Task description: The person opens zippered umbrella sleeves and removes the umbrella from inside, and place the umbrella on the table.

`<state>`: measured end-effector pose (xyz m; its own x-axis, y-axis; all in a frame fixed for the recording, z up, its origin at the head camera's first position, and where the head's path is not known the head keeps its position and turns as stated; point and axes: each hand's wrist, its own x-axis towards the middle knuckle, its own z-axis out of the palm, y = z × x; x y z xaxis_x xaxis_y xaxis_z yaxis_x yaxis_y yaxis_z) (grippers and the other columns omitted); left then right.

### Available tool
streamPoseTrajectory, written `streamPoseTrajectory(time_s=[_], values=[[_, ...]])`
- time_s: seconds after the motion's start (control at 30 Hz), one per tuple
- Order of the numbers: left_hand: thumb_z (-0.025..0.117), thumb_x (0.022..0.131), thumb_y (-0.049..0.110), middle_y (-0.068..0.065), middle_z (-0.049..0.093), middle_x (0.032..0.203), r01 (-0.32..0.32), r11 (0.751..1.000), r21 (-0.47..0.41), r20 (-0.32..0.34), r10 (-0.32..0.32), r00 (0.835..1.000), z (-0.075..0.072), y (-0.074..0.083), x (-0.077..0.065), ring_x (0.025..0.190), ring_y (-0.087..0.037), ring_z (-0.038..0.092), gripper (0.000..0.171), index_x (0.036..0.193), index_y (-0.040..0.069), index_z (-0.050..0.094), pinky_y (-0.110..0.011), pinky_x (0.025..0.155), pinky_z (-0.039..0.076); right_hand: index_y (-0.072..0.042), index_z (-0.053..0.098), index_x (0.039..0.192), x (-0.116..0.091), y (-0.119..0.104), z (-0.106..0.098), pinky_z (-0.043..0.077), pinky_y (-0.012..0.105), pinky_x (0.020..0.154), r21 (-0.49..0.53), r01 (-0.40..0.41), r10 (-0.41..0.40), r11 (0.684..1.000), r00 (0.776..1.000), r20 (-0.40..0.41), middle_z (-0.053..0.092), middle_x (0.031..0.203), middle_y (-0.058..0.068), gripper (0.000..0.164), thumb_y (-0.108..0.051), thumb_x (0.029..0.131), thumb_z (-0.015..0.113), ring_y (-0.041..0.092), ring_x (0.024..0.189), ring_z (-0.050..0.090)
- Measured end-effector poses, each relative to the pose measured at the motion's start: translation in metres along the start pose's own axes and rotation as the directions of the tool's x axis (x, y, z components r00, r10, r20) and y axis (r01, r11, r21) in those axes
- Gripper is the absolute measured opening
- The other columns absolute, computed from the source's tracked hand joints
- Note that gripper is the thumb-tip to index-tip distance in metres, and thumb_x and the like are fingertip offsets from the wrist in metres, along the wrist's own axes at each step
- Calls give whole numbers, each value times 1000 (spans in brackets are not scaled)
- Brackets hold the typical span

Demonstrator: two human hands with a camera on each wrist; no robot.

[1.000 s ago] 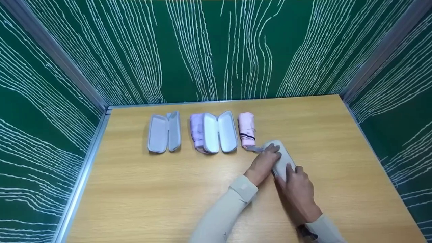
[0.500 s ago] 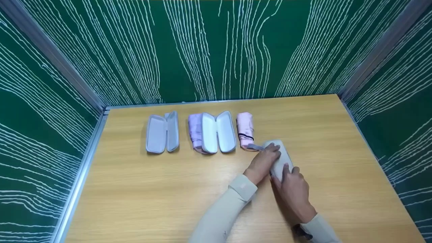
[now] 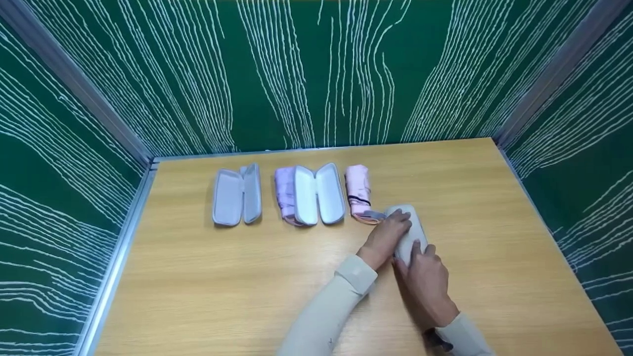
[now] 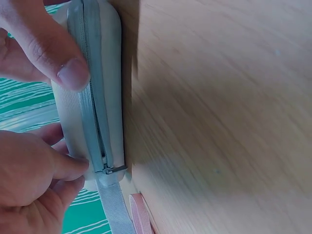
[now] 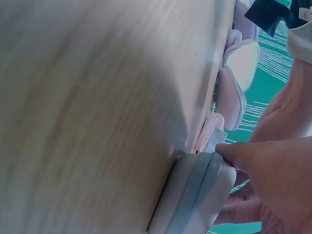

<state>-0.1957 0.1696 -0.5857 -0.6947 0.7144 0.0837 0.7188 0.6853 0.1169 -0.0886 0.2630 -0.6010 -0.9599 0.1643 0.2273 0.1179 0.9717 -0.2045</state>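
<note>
A pale grey zippered hard case (image 3: 414, 236) lies slanted on the right half of the table. My left hand (image 3: 385, 240) lies over its far end, and its thumb and fingers grip the case side in the left wrist view. At the near end my right hand (image 3: 428, 279) grips the case, thumb along the zipper side. The zipper slider (image 4: 108, 169) sits at the strap end, beside the left fingertips. A grey strap (image 4: 115, 204) leads away from there. Just behind, a folded pink umbrella (image 3: 358, 188) with a black band stands close to that strap.
A white case (image 3: 306, 198) stands spread open at the middle back, overlapping a folded purple umbrella (image 3: 285, 190). Further left is an opened grey case (image 3: 228, 198). Green walls with white lines (image 3: 272, 74) enclose the wooden table (image 3: 222, 282).
The right hand has shifted slightly left, and the near end of the case has swung a little left with it. The left hand stays in place on the far end.
</note>
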Motion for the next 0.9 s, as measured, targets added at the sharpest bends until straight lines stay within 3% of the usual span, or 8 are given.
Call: streamPoseTrajectory(time_s=[0.2, 0.37, 0.5, 0.57, 0.63, 0.77, 0.9], values=[[58, 104, 3, 1, 54, 158, 47, 999, -14, -1, -47, 999, 2, 6, -6, 150, -16, 46, 37, 136, 17, 70, -22, 117, 39, 19, 61, 132, 1, 0, -2, 57, 55, 50, 39, 11, -10, 999, 1000, -18, 57, 90, 36, 66, -30, 92, 81, 41, 57, 63], [60, 104, 5, -9, 51, 153, 79, 996, 34, -28, -78, 997, 5, 17, -15, 146, -18, 46, 35, 137, 12, 69, -15, 105, 47, 18, 62, 132, -1, 3, -4, 56, 56, 49, 87, 30, -26, 996, 999, -45, 56, 89, 36, 61, -21, 90, 80, 41, 56, 62], [66, 101, 15, -11, 52, 145, 88, 992, 91, -63, -82, 995, 10, 26, -23, 142, -23, 48, 41, 140, 8, 65, -21, 113, 44, 17, 61, 133, -3, 9, -5, 56, 60, 53, 156, 46, -40, 987, 998, -42, 56, 96, 38, 58, -12, 85, 78, 45, 62, 63], [69, 98, 20, -12, 52, 146, 100, 992, 80, -54, -96, 994, 11, 30, -26, 143, -26, 47, 47, 142, 7, 63, -25, 118, 39, 17, 59, 137, -3, 13, -8, 58, 60, 59, 211, 34, -36, 977, 999, 7, 56, 105, 40, 58, -10, 88, 76, 45, 69, 65], [72, 96, 22, -12, 53, 148, 120, 992, 39, -42, -118, 992, 11, 34, -29, 145, -27, 47, 49, 142, 8, 64, -27, 121, 36, 16, 53, 144, -2, 19, -11, 60, 61, 72, 285, -27, -4, 958, 994, 108, 54, 118, 42, 62, -12, 93, 73, 46, 83, 67], [73, 94, 18, -12, 53, 145, 166, 978, -128, -83, -178, 981, 10, 41, -37, 140, -24, 49, 41, 134, 9, 69, -24, 117, 40, 15, 30, 158, 0, 30, -16, 51, 64, 100, 405, -197, 71, 893, 950, 305, 40, 139, 42, 78, -14, 98, 71, 52, 116, 58], [73, 95, 19, -12, 50, 145, 225, 939, -260, -111, -260, 959, 10, 49, -44, 137, -22, 50, 42, 135, 9, 68, -21, 110, 46, 19, 21, 158, 4, 41, -15, 41, 68, 110, 479, -230, 52, 847, 933, 357, 36, 145, 47, 87, -7, 94, 75, 59, 131, 48]])
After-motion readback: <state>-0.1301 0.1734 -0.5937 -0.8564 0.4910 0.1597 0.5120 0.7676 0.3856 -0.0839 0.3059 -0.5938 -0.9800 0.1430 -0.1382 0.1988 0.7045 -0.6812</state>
